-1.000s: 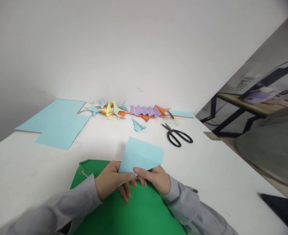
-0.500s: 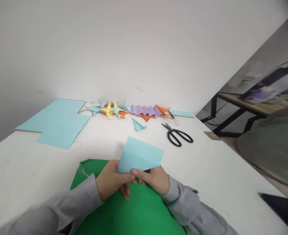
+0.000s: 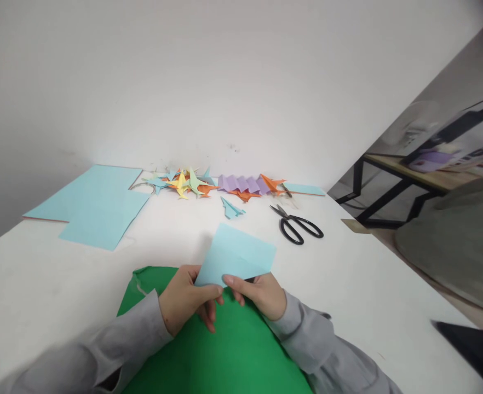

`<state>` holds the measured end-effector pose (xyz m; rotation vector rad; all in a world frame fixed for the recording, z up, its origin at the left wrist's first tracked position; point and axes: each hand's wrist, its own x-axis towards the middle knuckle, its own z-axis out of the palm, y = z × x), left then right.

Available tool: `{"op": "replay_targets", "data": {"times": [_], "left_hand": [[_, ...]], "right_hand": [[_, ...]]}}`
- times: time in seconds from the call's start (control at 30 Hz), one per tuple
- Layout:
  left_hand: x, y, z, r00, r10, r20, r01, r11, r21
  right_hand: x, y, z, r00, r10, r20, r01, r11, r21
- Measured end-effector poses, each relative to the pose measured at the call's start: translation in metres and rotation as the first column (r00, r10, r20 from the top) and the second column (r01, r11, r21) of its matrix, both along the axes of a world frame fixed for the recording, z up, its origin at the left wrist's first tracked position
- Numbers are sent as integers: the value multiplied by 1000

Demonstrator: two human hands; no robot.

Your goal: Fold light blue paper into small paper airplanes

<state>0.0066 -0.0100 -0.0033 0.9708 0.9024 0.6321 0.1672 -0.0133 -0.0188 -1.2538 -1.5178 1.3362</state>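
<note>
A light blue sheet of paper is held up in front of me, tilted, just above the table's near edge. My left hand grips its lower left corner, thumb in front and fingers behind. Along the lower edge, my right hand pinches the paper with its thumb on the near face; its other fingers are partly hidden behind the sheet. Below both hands lies a green cloth or apron.
Black-handled scissors lie half open to the right. Larger blue sheets rest at the left. Folded paper figures, a pleated purple strip and a small blue folded piece line the wall side of the white table.
The sheet has risen slightly, its top edge tilting a little higher. My right hand has shifted up and slightly right, its thumb moving apart from the left thumb.
</note>
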Motion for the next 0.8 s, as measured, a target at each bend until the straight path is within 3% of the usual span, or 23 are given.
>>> {"op": "replay_targets", "data": {"times": [0.2,0.4,0.57,0.73,0.8], "left_hand": [[-2,2,-1,997,49,56,-48,999,-5],[-3,4,-2,993,77,92,-74,997,-30],[-3,4,-3,989,97,113,-92,995,-48],[-3,4,-3,986,92,138,-85,995,-52],[-4,5,-3,986,92,141,-86,995,-51]], "right_hand": [[4,8,-2,986,-53,-160,68,994,84],[7,13,-9,928,-171,-330,165,985,-47],[8,14,-5,807,-289,-516,187,953,-240],[10,18,-4,706,-325,-629,138,935,-328],[12,20,-4,625,-352,-697,118,925,-361]]}}
